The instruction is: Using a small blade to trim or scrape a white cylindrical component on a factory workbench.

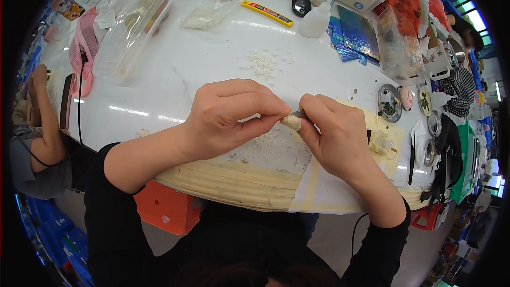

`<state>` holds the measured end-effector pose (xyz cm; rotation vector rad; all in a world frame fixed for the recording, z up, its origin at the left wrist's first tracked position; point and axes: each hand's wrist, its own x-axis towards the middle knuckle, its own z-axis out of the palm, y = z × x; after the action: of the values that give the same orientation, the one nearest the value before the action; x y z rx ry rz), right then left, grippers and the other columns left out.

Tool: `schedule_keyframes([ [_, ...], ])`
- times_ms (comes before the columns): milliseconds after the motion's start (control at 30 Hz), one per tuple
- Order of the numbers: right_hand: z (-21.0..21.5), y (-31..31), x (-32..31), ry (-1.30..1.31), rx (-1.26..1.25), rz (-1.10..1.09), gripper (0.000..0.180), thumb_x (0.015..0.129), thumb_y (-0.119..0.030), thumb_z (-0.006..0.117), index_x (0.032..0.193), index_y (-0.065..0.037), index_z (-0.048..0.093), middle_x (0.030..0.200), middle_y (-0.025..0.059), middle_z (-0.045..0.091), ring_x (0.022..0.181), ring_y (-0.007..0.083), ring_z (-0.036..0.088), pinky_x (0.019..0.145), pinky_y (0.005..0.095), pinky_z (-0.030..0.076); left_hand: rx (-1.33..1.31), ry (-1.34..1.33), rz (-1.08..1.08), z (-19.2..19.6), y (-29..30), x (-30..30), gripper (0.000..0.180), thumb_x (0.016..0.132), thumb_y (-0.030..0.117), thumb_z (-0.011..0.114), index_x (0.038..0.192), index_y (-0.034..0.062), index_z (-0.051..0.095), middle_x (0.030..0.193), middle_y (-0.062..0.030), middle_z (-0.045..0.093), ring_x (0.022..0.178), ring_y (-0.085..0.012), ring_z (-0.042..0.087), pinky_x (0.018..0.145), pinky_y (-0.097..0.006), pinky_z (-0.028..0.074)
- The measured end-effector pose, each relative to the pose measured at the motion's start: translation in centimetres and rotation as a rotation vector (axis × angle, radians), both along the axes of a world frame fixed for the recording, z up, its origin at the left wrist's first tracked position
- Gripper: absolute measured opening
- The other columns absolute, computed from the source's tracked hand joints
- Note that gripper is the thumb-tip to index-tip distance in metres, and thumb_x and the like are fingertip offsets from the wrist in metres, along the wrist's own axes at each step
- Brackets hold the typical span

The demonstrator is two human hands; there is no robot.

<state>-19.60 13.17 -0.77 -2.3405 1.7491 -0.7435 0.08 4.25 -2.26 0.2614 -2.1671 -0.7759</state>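
Note:
Both hands meet above the near part of the white table. My left hand (228, 114) is closed in a pinch, thumb against fingertips; what it pinches is too small to make out. Right beside those fingertips, my right hand (337, 133) is closed too, with a beige wrapping (291, 123) at its thumb tip. A tiny greyish thing shows between its thumb and forefinger, its kind unclear. Small white bits (262, 64) lie scattered beyond the hands, and more crumbs (268, 142) lie beneath them.
Beige tape (228, 183) covers the table's front edge. Farther back are a yellow strip-shaped case (266, 13), a squeeze bottle (316, 21) and shiny blue sheets (358, 34). Round metal dishes (390, 103) stand at the right, a clear plastic box (135, 34) at the left. Another person's arm (47, 119) is far left.

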Motion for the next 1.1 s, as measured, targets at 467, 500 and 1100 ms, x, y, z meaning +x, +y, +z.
schedule_keyframes([
  [467, 0.22, 0.11, 0.07, 0.037, 0.002, 0.017, 0.02, 0.083, -0.024, 0.07, 0.082, -0.012, 0.055, 0.062, 0.0026, 0.052, 0.05, 0.0242, 0.055, 0.043, 0.0361, 0.04, 0.101, -0.016, -0.004, 0.14, 0.14, 0.08, 0.019, 0.075, -0.009, 0.072, 0.091, 0.001, 0.071, 0.084, -0.0089, 0.071, 0.073, -0.0174, 0.068, 0.063, -0.026, 0.054],
  [500, 0.07, 0.12, 0.02, 0.038, -0.005, 0.012, 0.021, 0.083, -0.024, 0.07, 0.082, -0.011, 0.054, 0.062, 0.0026, 0.052, 0.05, 0.0238, 0.054, 0.042, 0.0358, 0.04, 0.126, -0.017, -0.004, 0.19, 0.18, 0.09, 0.018, 0.075, -0.009, 0.072, 0.091, 0.0009, 0.071, 0.084, -0.0084, 0.071, 0.073, -0.0164, 0.068, 0.063, -0.025, 0.054],
  [1100, -0.25, -0.15, -0.02, 0.012, -0.009, -0.01, 0.026, 0.085, -0.028, 0.069, 0.081, -0.009, 0.051, 0.065, 0.0043, 0.054, 0.053, 0.0251, 0.057, 0.044, 0.0362, 0.042, 0.226, -0.029, -0.022, 0.17, 0.11, 0.19, 0.017, 0.077, -0.008, 0.071, 0.092, 0.0007, 0.072, 0.083, -0.0069, 0.071, 0.071, -0.0137, 0.066, 0.063, -0.024, 0.052],
])
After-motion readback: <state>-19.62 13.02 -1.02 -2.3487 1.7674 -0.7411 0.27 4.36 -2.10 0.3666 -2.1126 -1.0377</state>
